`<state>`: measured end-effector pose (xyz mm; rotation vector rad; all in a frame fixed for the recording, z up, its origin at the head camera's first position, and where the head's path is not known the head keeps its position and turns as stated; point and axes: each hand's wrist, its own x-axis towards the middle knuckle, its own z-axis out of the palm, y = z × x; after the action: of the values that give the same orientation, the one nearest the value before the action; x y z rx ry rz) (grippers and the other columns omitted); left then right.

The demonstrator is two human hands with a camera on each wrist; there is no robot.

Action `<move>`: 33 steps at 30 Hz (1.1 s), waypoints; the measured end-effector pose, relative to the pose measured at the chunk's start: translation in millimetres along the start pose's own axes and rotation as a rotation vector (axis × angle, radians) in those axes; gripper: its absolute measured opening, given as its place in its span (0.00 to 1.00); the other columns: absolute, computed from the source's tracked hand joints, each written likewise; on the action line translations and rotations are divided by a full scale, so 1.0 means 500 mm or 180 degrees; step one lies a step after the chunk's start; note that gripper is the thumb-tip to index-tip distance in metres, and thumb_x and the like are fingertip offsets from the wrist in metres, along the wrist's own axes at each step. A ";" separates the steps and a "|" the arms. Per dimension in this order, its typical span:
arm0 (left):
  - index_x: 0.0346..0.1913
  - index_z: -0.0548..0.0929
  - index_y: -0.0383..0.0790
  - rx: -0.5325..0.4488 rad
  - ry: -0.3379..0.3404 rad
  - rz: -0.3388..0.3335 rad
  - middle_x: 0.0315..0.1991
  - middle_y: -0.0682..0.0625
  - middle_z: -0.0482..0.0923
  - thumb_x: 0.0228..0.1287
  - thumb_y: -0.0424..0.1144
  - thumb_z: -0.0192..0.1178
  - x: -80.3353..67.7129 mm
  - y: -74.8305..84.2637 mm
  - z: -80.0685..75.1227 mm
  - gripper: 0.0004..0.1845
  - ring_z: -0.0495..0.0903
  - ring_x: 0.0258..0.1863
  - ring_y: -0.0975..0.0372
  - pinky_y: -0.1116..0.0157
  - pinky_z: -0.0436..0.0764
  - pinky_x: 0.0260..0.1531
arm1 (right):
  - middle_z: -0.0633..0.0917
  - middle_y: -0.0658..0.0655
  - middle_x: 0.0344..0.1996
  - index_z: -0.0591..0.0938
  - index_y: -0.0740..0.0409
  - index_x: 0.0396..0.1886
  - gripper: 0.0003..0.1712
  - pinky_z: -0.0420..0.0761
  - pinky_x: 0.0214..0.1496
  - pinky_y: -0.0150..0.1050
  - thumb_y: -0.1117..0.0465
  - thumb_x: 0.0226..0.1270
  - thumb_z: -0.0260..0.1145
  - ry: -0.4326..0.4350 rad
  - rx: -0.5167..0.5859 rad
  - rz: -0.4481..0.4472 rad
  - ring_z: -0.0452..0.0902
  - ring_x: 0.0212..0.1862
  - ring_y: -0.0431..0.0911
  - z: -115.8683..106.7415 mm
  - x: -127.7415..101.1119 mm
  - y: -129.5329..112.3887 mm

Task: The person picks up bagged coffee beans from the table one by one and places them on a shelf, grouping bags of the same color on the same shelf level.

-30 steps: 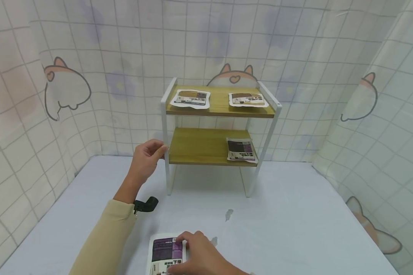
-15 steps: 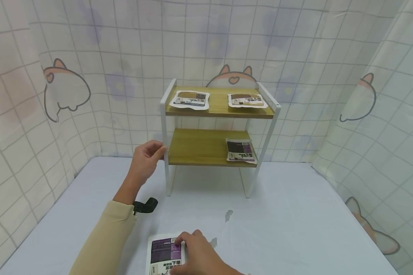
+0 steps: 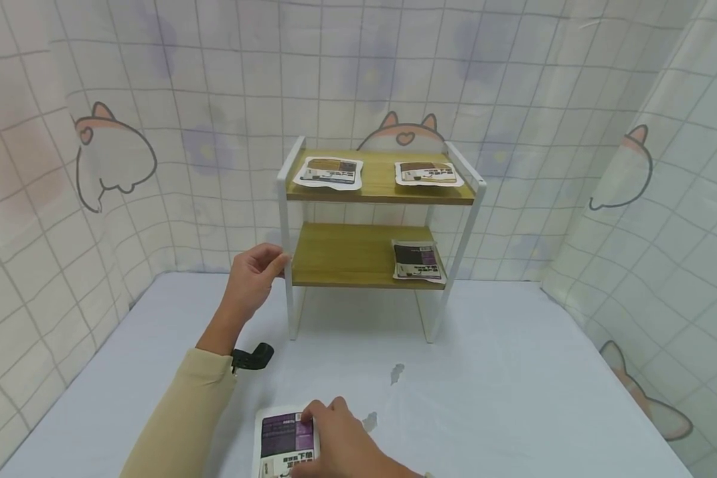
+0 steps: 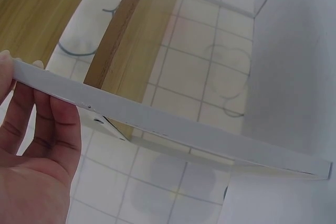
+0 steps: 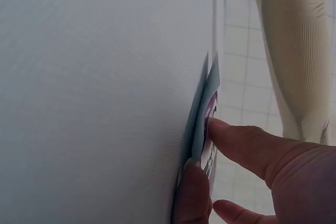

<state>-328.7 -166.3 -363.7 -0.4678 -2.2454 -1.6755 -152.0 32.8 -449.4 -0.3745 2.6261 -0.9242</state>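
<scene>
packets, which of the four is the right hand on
The purple packet lying on the table, pinched by the right hand; the other three lie on the shelf rack.

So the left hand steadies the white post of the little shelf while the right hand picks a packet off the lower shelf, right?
Not quite. The left hand does hold the shelf's white post, but the head view shows the right hand pinching a purple packet that lies on the table, not on the lower shelf.

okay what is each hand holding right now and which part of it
The left hand grips the shelf rack's white front left post at lower-shelf height. The right hand pinches the purple packet on the table by its right edge.
</scene>
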 end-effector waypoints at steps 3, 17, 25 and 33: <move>0.50 0.84 0.33 -0.0027 -0.0007 0.0008 0.46 0.37 0.85 0.74 0.47 0.62 0.002 -0.003 0.001 0.18 0.85 0.37 0.63 0.64 0.86 0.46 | 0.75 0.54 0.39 0.80 0.48 0.52 0.36 0.82 0.42 0.41 0.49 0.42 0.88 -0.0033 0.0020 -0.0034 0.71 0.37 0.45 -0.007 -0.002 0.001; 0.50 0.84 0.35 -0.0045 0.0009 -0.0029 0.46 0.35 0.85 0.74 0.46 0.62 0.001 0.001 0.001 0.16 0.85 0.37 0.63 0.67 0.85 0.45 | 0.79 0.47 0.28 0.80 0.50 0.50 0.29 0.76 0.33 0.30 0.63 0.48 0.84 -0.0199 0.0800 -0.0265 0.74 0.30 0.38 -0.013 -0.016 0.013; 0.50 0.84 0.34 -0.0084 0.0003 -0.0056 0.47 0.36 0.85 0.74 0.45 0.62 0.002 0.003 0.003 0.15 0.85 0.38 0.63 0.71 0.84 0.44 | 0.79 0.46 0.28 0.81 0.49 0.51 0.28 0.76 0.32 0.28 0.64 0.51 0.81 -0.0176 0.0940 -0.0358 0.74 0.29 0.36 -0.017 -0.018 0.023; 0.51 0.84 0.31 -0.0080 -0.0004 -0.0014 0.46 0.35 0.85 0.74 0.45 0.62 0.002 -0.001 0.001 0.18 0.85 0.37 0.64 0.69 0.84 0.44 | 0.81 0.45 0.34 0.83 0.46 0.53 0.30 0.77 0.30 0.27 0.66 0.50 0.81 -0.0140 0.1156 -0.0348 0.74 0.28 0.36 -0.021 -0.016 0.028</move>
<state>-329.8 -165.9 -363.8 -0.4703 -2.2304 -1.7079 -150.6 52.3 -448.8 -0.4400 2.3508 -1.3813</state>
